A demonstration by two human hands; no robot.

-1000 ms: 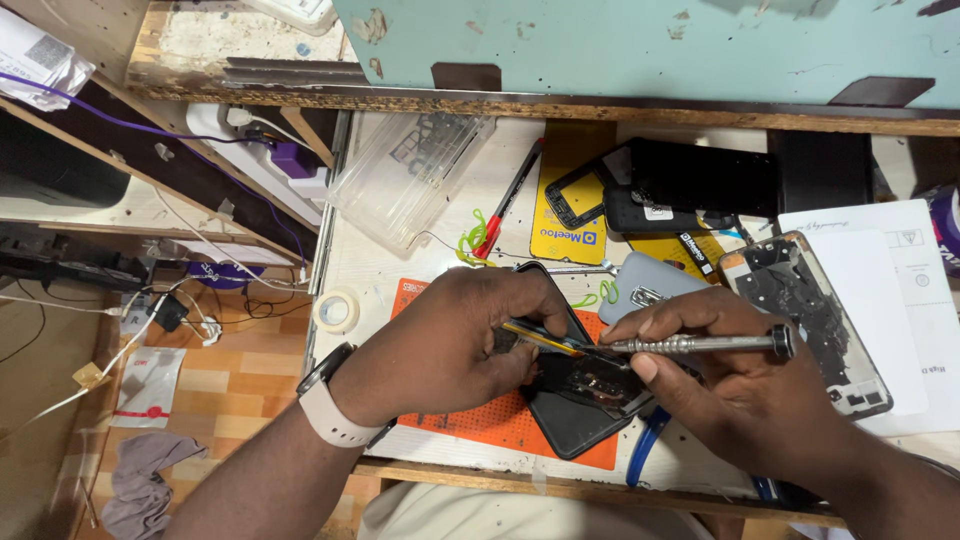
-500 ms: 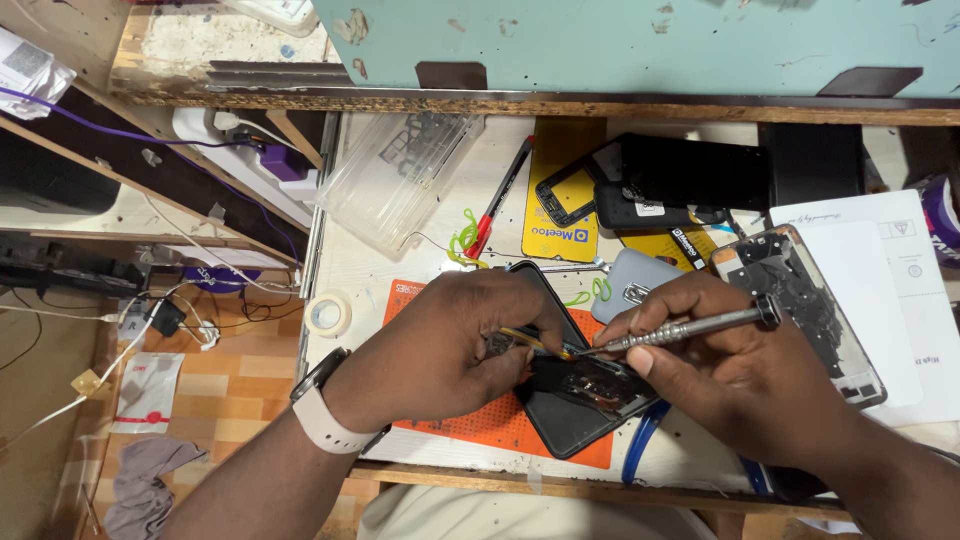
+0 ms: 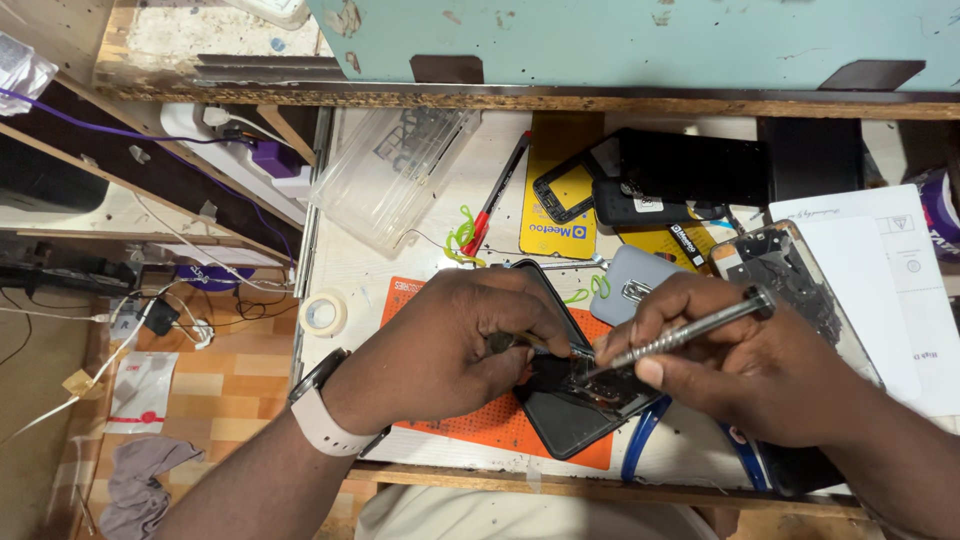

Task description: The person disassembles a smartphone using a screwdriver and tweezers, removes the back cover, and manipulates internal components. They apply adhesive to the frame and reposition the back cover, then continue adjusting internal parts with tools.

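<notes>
- Desk (image 3: 350, 270): pale, scuffed top with a worn wooden front edge.
- Orange work mat (image 3: 480, 425): lies flat near the front edge; the opened dark phone (image 3: 570, 415) rests on it.
- Clear plastic box (image 3: 395, 170): lies at the back left.
- Roll of tape (image 3: 323, 313): lies at the left edge.
- Red-and-black pen (image 3: 497, 193): lies angled beside the yellow card (image 3: 560, 225).
- Grey phone cover (image 3: 640, 285): lies just beside the mat.
- White papers (image 3: 880, 290): lie at the right.
- Stripped phone frame (image 3: 790, 275): lies against the papers.
</notes>
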